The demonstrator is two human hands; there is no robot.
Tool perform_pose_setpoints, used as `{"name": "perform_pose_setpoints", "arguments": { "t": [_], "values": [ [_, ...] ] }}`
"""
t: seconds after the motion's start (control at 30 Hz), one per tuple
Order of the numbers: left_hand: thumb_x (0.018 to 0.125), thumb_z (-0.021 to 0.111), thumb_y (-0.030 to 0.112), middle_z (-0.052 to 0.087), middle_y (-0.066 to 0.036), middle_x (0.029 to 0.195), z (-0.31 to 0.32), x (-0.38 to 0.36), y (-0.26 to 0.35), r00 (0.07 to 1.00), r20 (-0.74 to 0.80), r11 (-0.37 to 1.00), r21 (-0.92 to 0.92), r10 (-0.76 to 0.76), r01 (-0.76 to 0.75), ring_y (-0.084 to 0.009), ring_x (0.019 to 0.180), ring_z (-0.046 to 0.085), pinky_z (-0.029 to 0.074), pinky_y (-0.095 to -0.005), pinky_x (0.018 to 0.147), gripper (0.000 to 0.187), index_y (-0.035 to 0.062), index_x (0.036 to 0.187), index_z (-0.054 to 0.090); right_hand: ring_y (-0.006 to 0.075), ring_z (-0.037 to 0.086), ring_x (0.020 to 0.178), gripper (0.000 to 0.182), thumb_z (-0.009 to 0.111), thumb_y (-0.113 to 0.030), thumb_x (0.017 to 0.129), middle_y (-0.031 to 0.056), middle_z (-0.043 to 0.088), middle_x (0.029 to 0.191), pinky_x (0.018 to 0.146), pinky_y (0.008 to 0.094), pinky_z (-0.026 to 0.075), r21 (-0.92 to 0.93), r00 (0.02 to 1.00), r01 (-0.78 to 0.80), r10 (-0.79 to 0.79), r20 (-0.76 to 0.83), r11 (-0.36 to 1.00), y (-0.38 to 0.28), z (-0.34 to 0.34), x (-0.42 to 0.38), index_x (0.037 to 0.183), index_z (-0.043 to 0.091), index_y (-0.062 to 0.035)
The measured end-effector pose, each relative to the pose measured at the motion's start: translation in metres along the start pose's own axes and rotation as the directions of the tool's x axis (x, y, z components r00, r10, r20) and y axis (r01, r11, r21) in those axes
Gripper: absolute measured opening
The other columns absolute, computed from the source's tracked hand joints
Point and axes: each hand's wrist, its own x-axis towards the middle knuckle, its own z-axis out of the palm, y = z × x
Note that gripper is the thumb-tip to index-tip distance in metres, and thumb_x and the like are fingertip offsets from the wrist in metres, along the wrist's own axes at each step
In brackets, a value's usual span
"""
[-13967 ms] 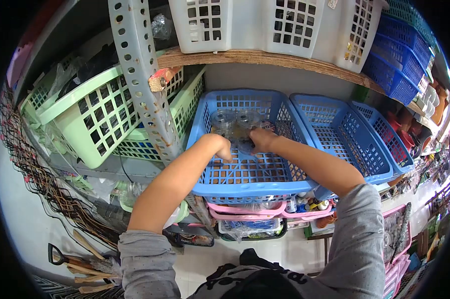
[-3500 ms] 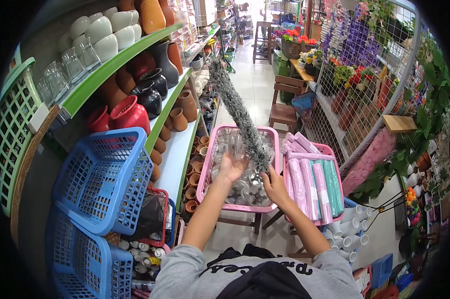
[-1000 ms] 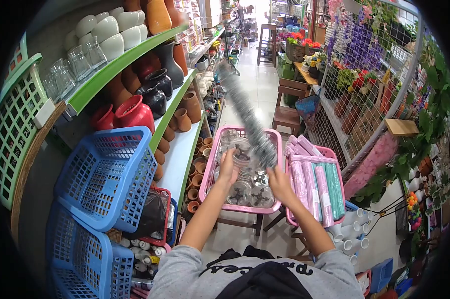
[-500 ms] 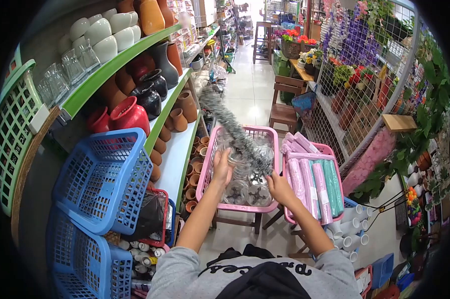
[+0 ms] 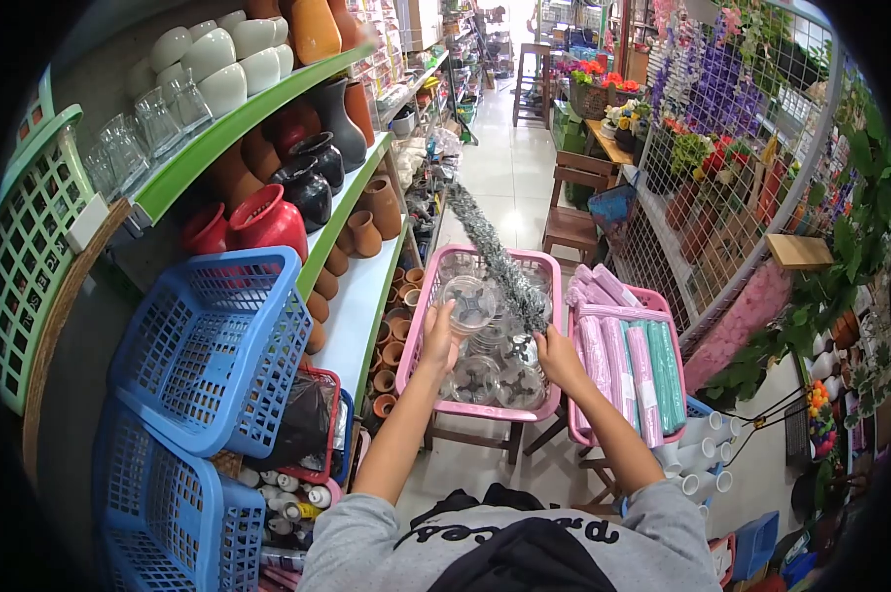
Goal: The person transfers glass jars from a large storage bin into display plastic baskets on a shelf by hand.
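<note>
My left hand (image 5: 439, 340) is closed on the rim of a clear round plastic container (image 5: 471, 304), held above the pink basket (image 5: 509, 410). In my right hand (image 5: 558, 359) is the lower end of a grey-green bristly duster (image 5: 495, 252), which slants up and to the left across the basket. The duster's lower part passes close beside the container. Several more clear round containers (image 5: 475, 379) with dark patterns lie inside the basket.
A second pink basket (image 5: 674, 434) with pink and teal wrapped rolls stands on the right. Stacked blue baskets (image 5: 268, 385) are at the left, below shelves of pots. A wooden chair (image 5: 570, 225) and a wire rack (image 5: 707, 227) stand further back.
The duster has moved from over the container to its right and looks less blurred. The container is now raised and plainly visible in my left hand. The whole view has shifted slightly.
</note>
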Motion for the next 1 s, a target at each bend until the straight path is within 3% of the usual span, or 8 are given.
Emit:
{"name": "perform_pose_setpoints", "arguments": {
  "t": [0.33,0.47,0.63,0.7,0.83,0.9,0.93,1.0],
  "values": [
    [0.089,0.042,0.024,0.059,-0.014,0.110,-0.007,-0.009,0.006,0.995,-0.046,0.990,-0.110,-0.091,0.085,-0.0241,0.100,0.059,0.049,-0.0377,0.085,0.038,-0.0014,0.116,0.048,0.0511,0.054,0.083,0.031,0.050,-0.017,0.084,0.0360,0.056,0.084,0.076,0.0532,0.041,-0.091,0.986,-0.129,0.137,0.093,0.987,0.026,0.043,0.023,0.103,0.042,0.0069],
    [0.089,0.040,0.026,0.058,-0.014,0.113,-0.004,-0.013,0.014,0.990,0.009,0.982,-0.123,-0.144,0.144,-0.0238,0.101,0.058,0.047,-0.0378,0.087,0.040,-0.0012,0.117,0.048,0.0468,0.055,0.086,0.032,0.055,-0.017,0.080,0.0324,0.057,0.087,0.077,0.0513,0.042,-0.198,0.989,-0.019,0.048,0.143,0.980,0.031,0.035,0.015,0.100,0.045,0.0061],
    [0.089,0.040,0.027,0.058,-0.014,0.112,0.006,-0.013,0.019,0.989,0.033,0.983,-0.112,-0.141,0.144,-0.0239,0.101,0.058,0.047,-0.0379,0.088,0.040,-0.0010,0.116,0.048,0.0414,0.056,0.089,0.031,0.058,-0.021,0.078,0.0260,0.058,0.093,0.078,0.0479,0.044,-0.260,0.992,-0.008,0.041,0.123,0.966,0.022,0.027,0.008,0.095,0.050,0.0041],
    [0.089,0.040,0.027,0.058,-0.014,0.112,0.008,-0.012,0.019,0.989,0.035,0.984,-0.103,-0.146,0.148,-0.0239,0.101,0.058,0.047,-0.0379,0.088,0.040,-0.0008,0.116,0.048,0.0382,0.056,0.089,0.029,0.058,-0.021,0.078,0.0219,0.057,0.096,0.076,0.0463,0.046,-0.378,0.991,0.040,0.013,0.136,0.925,0.017,0.024,0.007,0.095,0.053,0.0022],
    [0.088,0.041,0.027,0.058,-0.014,0.112,0.012,-0.012,0.020,0.989,0.036,0.986,-0.084,-0.142,0.144,-0.0237,0.100,0.058,0.047,-0.0377,0.086,0.040,-0.0007,0.116,0.048,0.0338,0.058,0.086,0.031,0.060,-0.022,0.079,0.0184,0.056,0.096,0.074,0.0414,0.048,-0.357,0.991,0.128,-0.110,0.070,0.925,0.005,0.007,0.010,0.099,0.054,0.0005],
    [0.088,0.042,0.027,0.058,-0.014,0.112,0.014,-0.013,0.019,0.989,0.042,0.987,-0.078,-0.138,0.141,-0.0236,0.101,0.058,0.048,-0.0374,0.086,0.040,-0.0007,0.116,0.048,0.0294,0.058,0.082,0.033,0.064,-0.024,0.078,0.0145,0.058,0.098,0.072,0.0384,0.049,-0.007,0.979,0.204,-0.204,-0.020,0.979,-0.004,-0.002,0.016,0.101,0.057,-0.0011],
    [0.088,0.042,0.026,0.058,-0.013,0.112,0.013,-0.012,0.018,0.988,0.060,0.986,-0.080,-0.139,0.144,-0.0236,0.101,0.058,0.048,-0.0374,0.086,0.039,-0.0005,0.116,0.048,0.0294,0.058,0.082,0.033,0.064,-0.024,0.078,0.0145,0.058,0.098,0.072,0.0384,0.049,-0.008,0.979,0.203,-0.203,-0.019,0.979,-0.016,-0.010,0.018,0.101,0.057,-0.0011],
    [0.088,0.042,0.026,0.058,-0.013,0.112,0.015,-0.012,0.017,0.987,0.078,0.986,-0.084,-0.139,0.145,-0.0236,0.101,0.058,0.048,-0.0374,0.086,0.039,-0.0003,0.116,0.048,0.0235,0.056,0.091,0.049,0.070,-0.029,0.075,0.0118,0.054,0.108,0.076,0.0361,0.047,0.427,0.982,0.181,-0.190,-0.022,0.886,-0.041,-0.024,0.019,0.113,0.053,-0.0038]
  ]
}}
